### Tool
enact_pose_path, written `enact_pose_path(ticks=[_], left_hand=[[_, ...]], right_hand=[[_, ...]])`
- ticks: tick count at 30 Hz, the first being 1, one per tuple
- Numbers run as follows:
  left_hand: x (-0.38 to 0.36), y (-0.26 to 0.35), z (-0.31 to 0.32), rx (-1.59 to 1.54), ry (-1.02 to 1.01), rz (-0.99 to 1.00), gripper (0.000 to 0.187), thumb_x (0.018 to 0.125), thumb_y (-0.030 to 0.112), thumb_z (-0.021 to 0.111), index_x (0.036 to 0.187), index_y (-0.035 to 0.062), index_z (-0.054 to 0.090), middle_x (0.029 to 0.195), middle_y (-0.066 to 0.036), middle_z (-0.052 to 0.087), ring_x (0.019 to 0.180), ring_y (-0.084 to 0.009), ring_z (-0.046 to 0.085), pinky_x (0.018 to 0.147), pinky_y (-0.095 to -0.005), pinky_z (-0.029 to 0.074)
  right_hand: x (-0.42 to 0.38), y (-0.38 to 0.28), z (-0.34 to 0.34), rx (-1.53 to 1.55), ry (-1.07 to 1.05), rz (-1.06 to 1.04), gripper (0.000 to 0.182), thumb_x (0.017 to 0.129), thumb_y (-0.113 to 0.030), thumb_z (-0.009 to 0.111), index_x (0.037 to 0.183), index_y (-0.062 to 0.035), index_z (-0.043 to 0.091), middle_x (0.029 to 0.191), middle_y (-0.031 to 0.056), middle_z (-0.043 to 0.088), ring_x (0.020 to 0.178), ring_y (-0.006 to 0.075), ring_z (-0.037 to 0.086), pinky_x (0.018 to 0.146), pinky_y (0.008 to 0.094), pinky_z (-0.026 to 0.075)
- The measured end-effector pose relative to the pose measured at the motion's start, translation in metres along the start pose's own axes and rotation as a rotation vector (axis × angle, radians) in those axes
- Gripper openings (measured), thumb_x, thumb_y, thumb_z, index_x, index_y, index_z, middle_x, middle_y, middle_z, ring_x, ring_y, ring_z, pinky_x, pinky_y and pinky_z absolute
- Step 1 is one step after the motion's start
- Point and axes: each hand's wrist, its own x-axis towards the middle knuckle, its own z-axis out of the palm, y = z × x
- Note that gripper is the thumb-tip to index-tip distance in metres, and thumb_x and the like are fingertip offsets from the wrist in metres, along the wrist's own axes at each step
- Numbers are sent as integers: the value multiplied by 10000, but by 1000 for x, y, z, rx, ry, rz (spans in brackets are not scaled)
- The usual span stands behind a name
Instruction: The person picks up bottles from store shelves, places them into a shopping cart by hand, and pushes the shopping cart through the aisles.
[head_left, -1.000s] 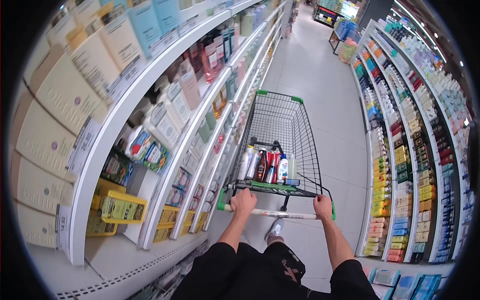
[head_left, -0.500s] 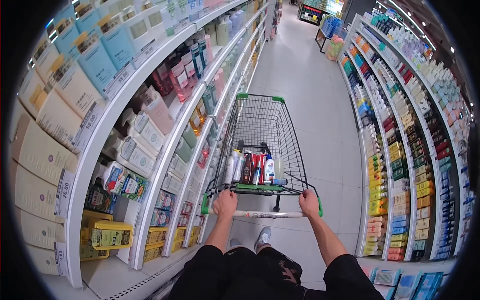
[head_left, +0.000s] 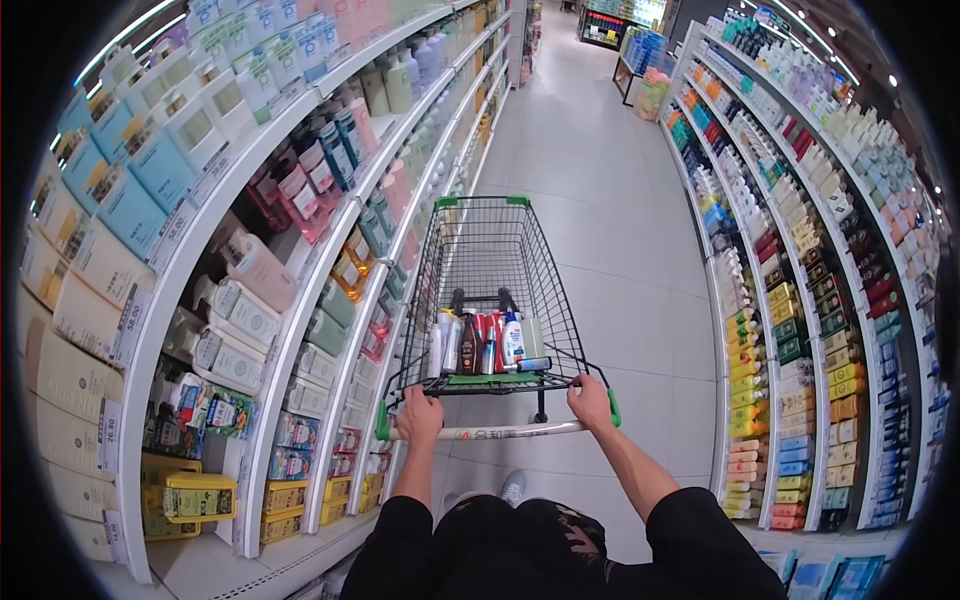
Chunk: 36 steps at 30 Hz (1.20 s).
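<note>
A wire shopping cart [head_left: 480, 240] with green corners stands in front of me. My left hand [head_left: 418, 412] is closed on the left end of its pale handle [head_left: 500, 432], and my right hand [head_left: 590, 402] grips the right end. Upright in the near part of the basket are several bottles and tubes, among them a dark brown bottle [head_left: 468, 345] and a white bottle with a blue label [head_left: 513, 340]. A dark blue tube [head_left: 534, 364] lies at their right. The palms and parts of the fingers are hidden from above.
Close on the left, a white shelf [head_left: 190, 240] holds bottles, pouches and yellow packs [head_left: 200, 497]. Another long shelf [head_left: 765, 250] of bottles curves along the right. Grey tiled floor [head_left: 610, 200] runs between them, with a display stand [head_left: 640, 55] at the far end.
The cart and both hands have shifted left in the view, and the cart now points slightly more to the left. Shelf goods on the left sit lower in the picture. Both hands still hold the handle.
</note>
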Motion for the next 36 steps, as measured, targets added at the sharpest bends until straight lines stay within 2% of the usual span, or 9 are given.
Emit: enact_pose_path(ticks=[7, 9, 12, 13, 15, 19, 25, 36], left_hand=[[-13, 58, 11, 1, -46, -35, 354, 855, 237, 581, 1173, 96, 515, 1228, -139, 532, 922, -367, 672, 789, -512, 500], [-21, 79, 10, -12, -141, -99, 472, 845, 265, 583, 1279, 90, 521, 1312, -133, 525, 1029, -376, 641, 879, -517, 476], [-31, 100, 22, -8, -165, -91, 512, 847, 282, 589, 1316, 99, 498, 1320, -119, 522, 1052, -367, 636, 892, -499, 478], [-33, 103, 30, -3, -163, -86, 512, 847, 282, 589, 1316, 99, 498, 1320, -119, 522, 1052, -367, 636, 892, -499, 478], [-35, 110, 41, 9, -178, 5, 494, 857, 277, 570, 1297, 76, 473, 1293, -175, 503, 945, -390, 671, 814, -510, 500], [-48, 137, 43, 3, -281, 1, 529, 869, 311, 573, 1328, 76, 456, 1365, -194, 439, 958, -398, 671, 853, -495, 503], [-67, 170, 49, 37, -390, -13, 566, 869, 324, 589, 1348, 81, 413, 1389, -221, 393, 999, -418, 656, 872, -502, 505], [-100, 178, 78, 19, -516, 98, 730, 844, 324, 631, 1438, 94, 273, 1459, -256, 280, 1078, -471, 614, 920, -541, 485]], right_hand=[[45, 33, -30, -6, 74, -41, 226, 827, -173, 609, 986, -26, 672, 1019, 185, 679, 941, 367, 648, 810, 446, 513], [56, 47, -37, 16, 136, -58, 168, 821, -131, 608, 934, -21, 666, 978, 179, 670, 890, 362, 651, 771, 445, 517], [73, 66, -47, 41, 252, -113, 94, 825, -95, 603, 877, -25, 638, 915, 155, 632, 816, 361, 640, 712, 449, 509], [76, 71, -52, 46, 255, -110, 94, 825, -95, 603, 877, -25, 638, 915, 155, 632, 816, 361, 640, 712, 449, 509], [80, 78, -61, 52, 255, -52, 102, 811, -111, 609, 880, -41, 633, 948, 144, 630, 846, 364, 639, 719, 467, 514], [88, 98, -76, 38, 309, -47, 88, 830, -109, 609, 881, -41, 630, 935, 138, 626, 836, 369, 633, 710, 459, 507], [92, 129, -94, 11, 352, -34, 88, 829, -118, 604, 874, -46, 627, 935, 141, 627, 842, 374, 628, 709, 470, 506], [56, 175, -117, 14, 392, 28, 91, 822, -105, 599, 859, -30, 635, 871, 159, 664, 828, 372, 640, 708, 458, 511]])
